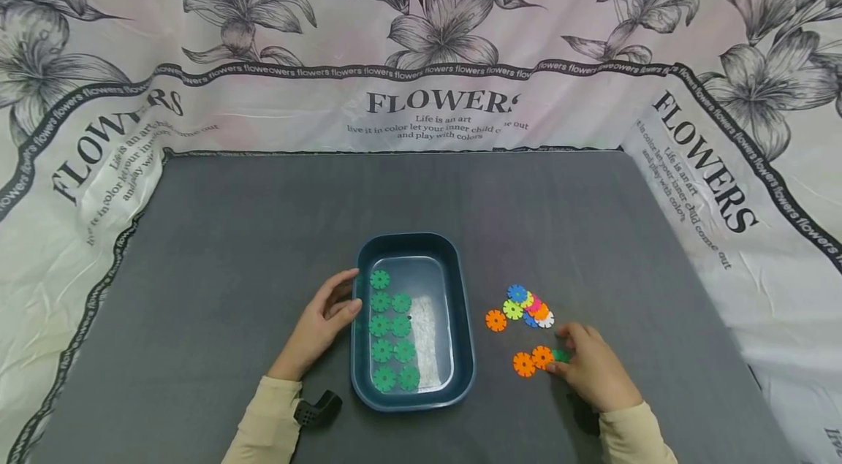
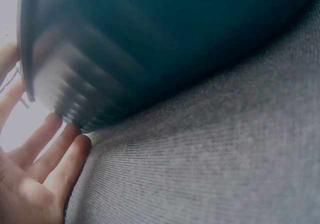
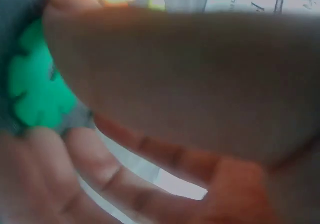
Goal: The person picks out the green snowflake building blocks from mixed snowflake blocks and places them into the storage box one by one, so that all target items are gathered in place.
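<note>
A dark blue tray (image 1: 469,347) holds several green notched discs (image 1: 400,326) in two columns along its left side. My left hand (image 1: 320,321) rests against the tray's left wall, fingertips touching its outside, as the left wrist view also shows. On the cloth to the right, my right hand (image 1: 597,365) is at a green disc (image 3: 40,83), its thumb and forefinger spread on either side of it. In the head view, two orange discs (image 1: 524,364) lie just left of that green one. The thumb covers part of the green disc in the right wrist view.
A small pile of mixed-colour discs (image 1: 530,308) lies farther back, with an orange disc (image 1: 496,321) beside it. Grey cloth (image 1: 263,230) covers the table. A flower-printed sheet (image 1: 460,113) borders the table's back and sides.
</note>
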Demonstrator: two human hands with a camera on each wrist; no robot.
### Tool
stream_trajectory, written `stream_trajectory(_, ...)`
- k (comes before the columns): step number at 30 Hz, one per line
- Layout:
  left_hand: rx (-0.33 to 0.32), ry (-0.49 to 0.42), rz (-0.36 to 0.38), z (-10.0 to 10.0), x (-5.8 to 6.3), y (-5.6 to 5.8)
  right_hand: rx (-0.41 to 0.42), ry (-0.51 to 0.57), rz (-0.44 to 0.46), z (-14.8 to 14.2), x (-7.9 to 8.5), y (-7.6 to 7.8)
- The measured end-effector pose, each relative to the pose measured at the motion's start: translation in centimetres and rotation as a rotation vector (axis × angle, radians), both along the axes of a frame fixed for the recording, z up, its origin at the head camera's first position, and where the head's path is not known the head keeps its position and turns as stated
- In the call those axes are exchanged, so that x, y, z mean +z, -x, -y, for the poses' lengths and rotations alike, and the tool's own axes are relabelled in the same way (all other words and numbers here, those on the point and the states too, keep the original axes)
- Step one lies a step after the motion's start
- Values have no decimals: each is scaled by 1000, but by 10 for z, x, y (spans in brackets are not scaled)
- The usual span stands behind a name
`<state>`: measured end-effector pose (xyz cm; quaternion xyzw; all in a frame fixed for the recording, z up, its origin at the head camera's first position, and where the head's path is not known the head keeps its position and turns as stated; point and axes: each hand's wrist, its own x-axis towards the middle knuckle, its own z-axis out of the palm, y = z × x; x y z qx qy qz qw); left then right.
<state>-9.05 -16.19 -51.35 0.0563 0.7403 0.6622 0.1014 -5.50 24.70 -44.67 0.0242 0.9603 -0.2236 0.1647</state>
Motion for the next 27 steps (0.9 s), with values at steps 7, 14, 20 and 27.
stream_trajectory(7,11,13,-11,0,-1,0,-42,54,-114,7,-11,1)
stream_trajectory(14,11,13,-15,0,-2,0,-108,160,-97,13,-13,8)
stream_trajectory(20,15,21,-17,1,-2,2,-118,250,-57,11,-5,16)
stream_trajectory(27,15,35,-13,0,-2,1,-77,470,-3,9,12,36)
